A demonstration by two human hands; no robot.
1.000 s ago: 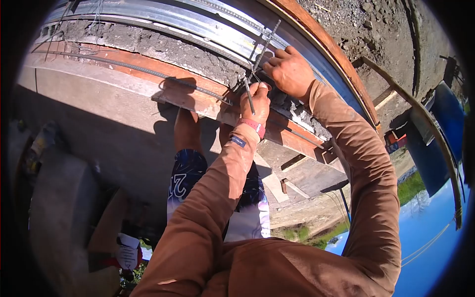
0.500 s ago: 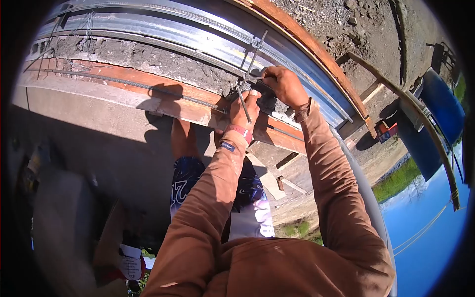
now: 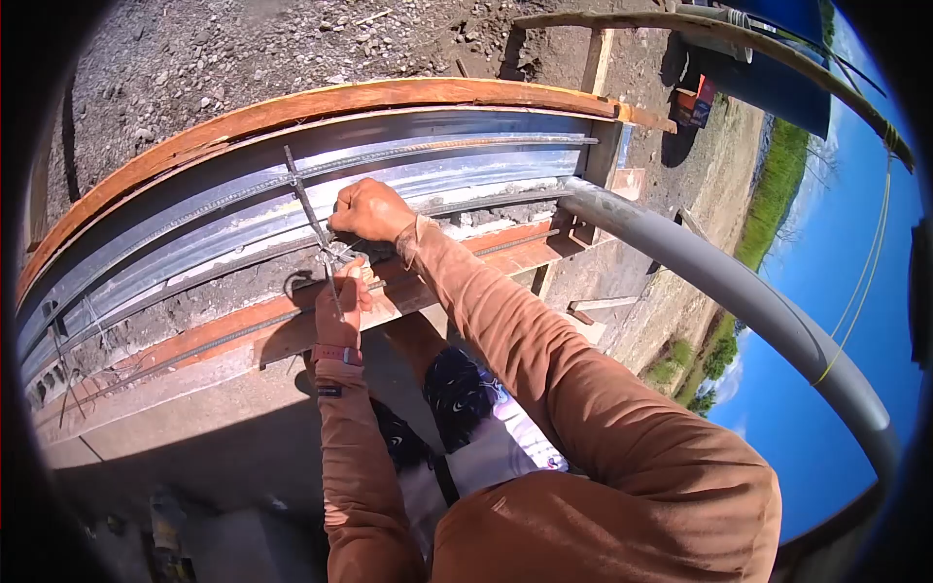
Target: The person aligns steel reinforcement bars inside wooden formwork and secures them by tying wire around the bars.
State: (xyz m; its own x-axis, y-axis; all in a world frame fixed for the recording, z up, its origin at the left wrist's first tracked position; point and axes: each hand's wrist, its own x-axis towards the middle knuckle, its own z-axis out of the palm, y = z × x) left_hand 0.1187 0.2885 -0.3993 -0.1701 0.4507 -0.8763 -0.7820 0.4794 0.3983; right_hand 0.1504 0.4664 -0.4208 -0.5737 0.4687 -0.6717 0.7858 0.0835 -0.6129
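Observation:
A short crosswise rebar (image 3: 309, 206) lies over the longer ribbed rebars (image 3: 418, 151) that run along the trench-like form. My left hand (image 3: 342, 294), with a pink band at its wrist, is closed around the near end of the short rebar. Its thumb is beside thin tie wire (image 3: 337, 255) at the crossing. Just beyond, to the right of the short rebar, my right hand (image 3: 371, 210) is closed in a fist. What its fingers hold is hidden.
An orange-brown board (image 3: 321, 100) edges the metal-lined form on the far side. A grey pipe (image 3: 700, 260) curves away at the right. Gravel (image 3: 224, 58) covers the ground beyond. Blue barrels (image 3: 777, 87) stand at the upper right, near a wooden pole (image 3: 739, 37).
The view has turned, so the form and both hands appear farther left and the pipe shows fully. Both hands stay closed around the same rebar crossing.

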